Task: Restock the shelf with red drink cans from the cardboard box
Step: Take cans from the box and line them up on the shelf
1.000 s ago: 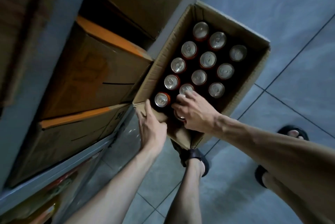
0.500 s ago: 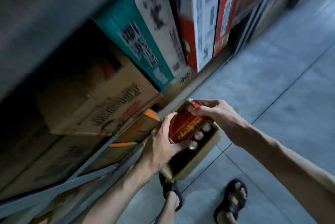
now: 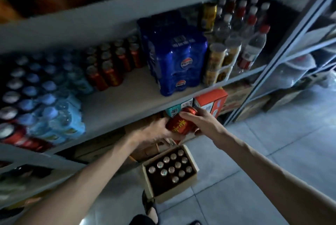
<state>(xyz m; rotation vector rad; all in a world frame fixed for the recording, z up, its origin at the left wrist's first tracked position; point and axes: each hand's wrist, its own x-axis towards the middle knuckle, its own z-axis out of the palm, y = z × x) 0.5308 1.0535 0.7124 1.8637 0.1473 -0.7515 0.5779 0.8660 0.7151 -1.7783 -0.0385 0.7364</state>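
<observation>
Dim shop light falls on the shelf (image 3: 138, 87), and just under its front edge the left hand (image 3: 156, 131) and right hand (image 3: 199, 121) curl round red cans (image 3: 179, 124), squeezing them together. If that squeeze slips, a can could drop toward the cardboard box (image 3: 174, 194) below. Sliding them in carelessly could knock over the standing row (image 3: 109, 71) beside the blue pack (image 3: 174, 61).

Red drink cans, cardboard box and shelf.
A red can (image 3: 179, 124) with yellow characters lies tilted between the left hand (image 3: 154, 132) and right hand (image 3: 201, 121), just before the grey shelf (image 3: 138, 97), where shelved cans (image 3: 109, 71) stand in rows. The open cardboard box (image 3: 178, 191) on the floor holds upright boxed cans (image 3: 171, 168).
</observation>
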